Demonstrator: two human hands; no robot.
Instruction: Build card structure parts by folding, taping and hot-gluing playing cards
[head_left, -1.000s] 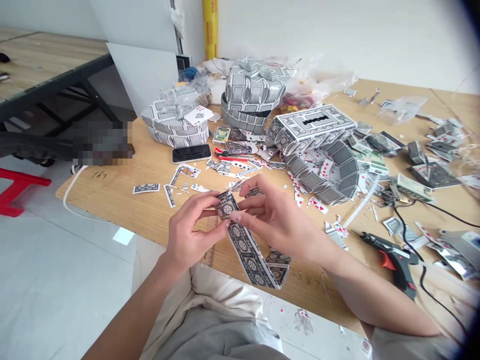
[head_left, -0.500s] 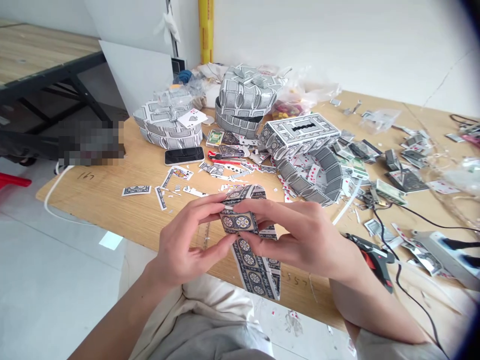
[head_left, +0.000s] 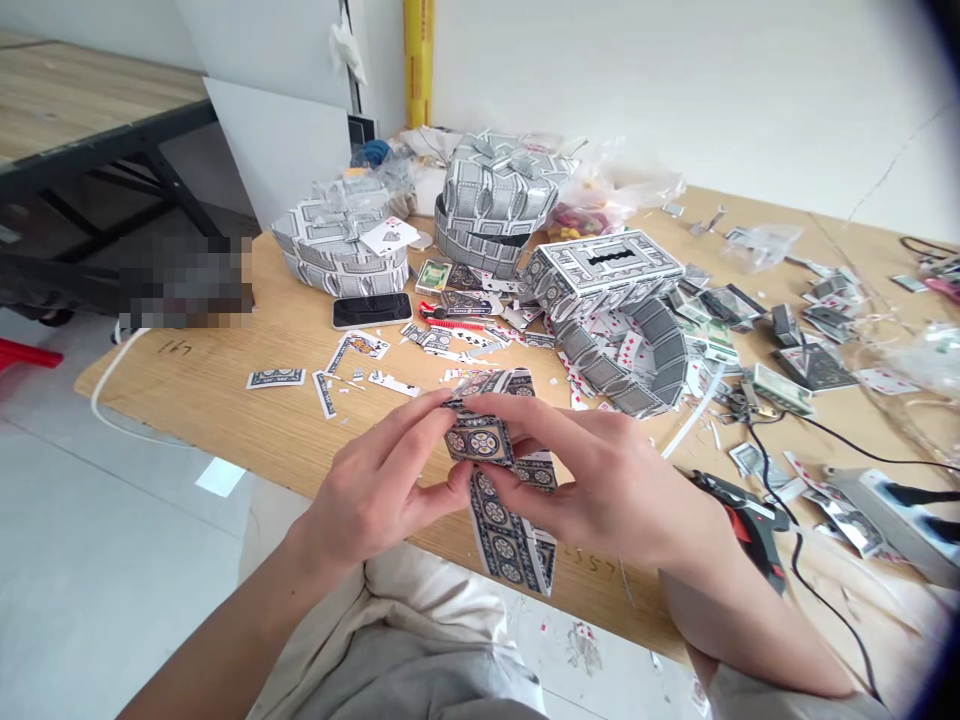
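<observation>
Between my two hands is a bent strip of joined playing cards [head_left: 504,540], dark blue and cream with round patterns. It curves into a loop, and its lower end hangs down over the table edge. My left hand [head_left: 375,490] pinches the strip's left side between thumb and fingertips. From the right, my right hand [head_left: 592,470] grips the same piece, index finger along the top and thumb below. The fingertips of both hands nearly meet at one fold. Part of the loop is hidden behind my right fingers.
Card-covered boxes [head_left: 502,190] stand at the back, with a slotted box [head_left: 600,270] and an open card basket [head_left: 660,370] nearer. A phone [head_left: 371,310], a red cutter [head_left: 450,318] and card scraps lie mid-table. To the right are a glue gun [head_left: 742,525] and its black cord.
The view has shifted slightly. My left fingers have closed in a little at the strip's upper fold, and its hanging end has turned slightly. Both hands keep their hold.
</observation>
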